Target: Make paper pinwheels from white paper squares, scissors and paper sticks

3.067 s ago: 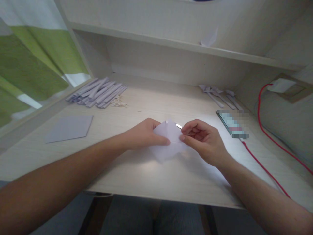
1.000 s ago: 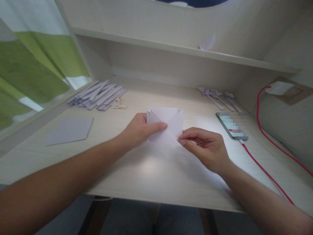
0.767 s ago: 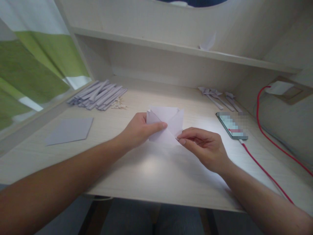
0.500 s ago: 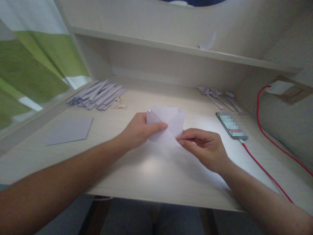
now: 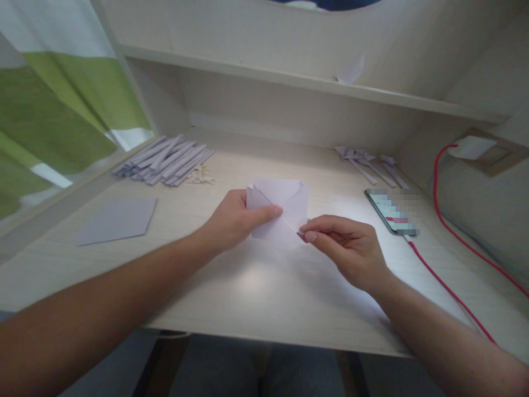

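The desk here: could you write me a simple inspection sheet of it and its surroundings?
Surface: pale desk, light patch towards the front.
Job's things: folded white paper.
Clutter: paper sticks and scraps, far left; flat sheet, left; phone, right.
Hands: left hand grips the folded paper; right hand is at its lower corner, grip unclear.
Cables: red cable at plug.
Surroundings: shelf, green-and-white curtain.

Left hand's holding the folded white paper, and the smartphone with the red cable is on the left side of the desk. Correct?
One error: the smartphone with the red cable lies on the right side of the desk, per the head view. The left hand does hold the folded white paper.
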Demonstrator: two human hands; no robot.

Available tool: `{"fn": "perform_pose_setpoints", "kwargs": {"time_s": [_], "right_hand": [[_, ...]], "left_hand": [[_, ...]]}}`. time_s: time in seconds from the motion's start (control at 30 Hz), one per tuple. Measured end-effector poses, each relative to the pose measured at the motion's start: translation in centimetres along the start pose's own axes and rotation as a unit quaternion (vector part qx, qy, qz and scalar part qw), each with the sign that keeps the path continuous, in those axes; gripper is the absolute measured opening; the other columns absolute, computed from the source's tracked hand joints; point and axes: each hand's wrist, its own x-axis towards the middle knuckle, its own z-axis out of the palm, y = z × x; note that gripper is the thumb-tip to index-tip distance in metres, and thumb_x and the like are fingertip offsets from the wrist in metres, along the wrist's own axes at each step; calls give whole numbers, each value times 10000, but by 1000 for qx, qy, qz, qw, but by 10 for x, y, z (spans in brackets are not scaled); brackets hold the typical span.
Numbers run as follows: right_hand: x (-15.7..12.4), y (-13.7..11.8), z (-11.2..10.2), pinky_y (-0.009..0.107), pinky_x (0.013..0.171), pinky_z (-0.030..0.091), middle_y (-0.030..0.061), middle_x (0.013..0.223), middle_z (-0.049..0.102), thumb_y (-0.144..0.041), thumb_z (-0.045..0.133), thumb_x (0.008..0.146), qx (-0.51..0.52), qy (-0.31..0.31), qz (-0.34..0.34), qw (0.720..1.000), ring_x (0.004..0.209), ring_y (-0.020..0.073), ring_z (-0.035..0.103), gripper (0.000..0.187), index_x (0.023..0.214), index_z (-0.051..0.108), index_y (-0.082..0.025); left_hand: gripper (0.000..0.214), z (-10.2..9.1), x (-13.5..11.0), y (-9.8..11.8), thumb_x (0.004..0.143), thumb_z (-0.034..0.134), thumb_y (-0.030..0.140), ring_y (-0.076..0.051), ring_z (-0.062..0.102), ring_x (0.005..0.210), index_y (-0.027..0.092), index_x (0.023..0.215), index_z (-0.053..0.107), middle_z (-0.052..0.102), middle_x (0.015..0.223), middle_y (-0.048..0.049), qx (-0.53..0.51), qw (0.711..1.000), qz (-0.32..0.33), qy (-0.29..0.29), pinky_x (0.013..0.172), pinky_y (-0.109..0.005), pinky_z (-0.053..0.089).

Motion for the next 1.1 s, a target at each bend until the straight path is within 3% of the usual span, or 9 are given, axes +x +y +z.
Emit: {"fn": "perform_pose_setpoints", "kwargs": {"time_s": [0.43, 0.63, 0.9, 1.1], "right_hand": [[2, 0, 0, 285, 711, 593, 32, 829, 821, -239, 823, 904, 101, -4, 35, 994, 755, 156, 745, 28, 912, 849, -241], [3, 1, 1, 269, 656, 567, 40, 827, 828, -245, 893, 813, 86, 12, 63, 994, 717, 148, 722, 46, 837, 853, -243], [3, -1, -2, 284, 667, 593, 31, 850, 823, -117, 808, 768, 88, 3, 45, 995, 757, 172, 747, 178, 860, 860, -261], [2, -1, -3, 301, 681, 591, 41, 882, 826, -207, 884, 780, 65, -8, 43, 997, 776, 182, 739, 107, 868, 852, -258]], "left_hand": [[311, 1, -2, 2, 749, 845, 434, -142, 616, 610, 137, 789, 763, 728, 728, -28, 10, 1000, 8, 4, 525, -225, 440], [322, 1, -1, 0, 751, 846, 435, -152, 638, 638, 129, 819, 772, 744, 761, -41, 10, 1000, 6, 1, 538, -230, 459], [284, 1, -1, 3, 740, 856, 402, -123, 592, 582, 141, 760, 747, 712, 695, -14, -20, 1000, 4, -2, 524, -217, 439], [310, 2, -2, 4, 737, 852, 427, -144, 624, 612, 139, 809, 761, 735, 734, -31, -9, 1000, 3, 0, 540, -231, 459]]}}
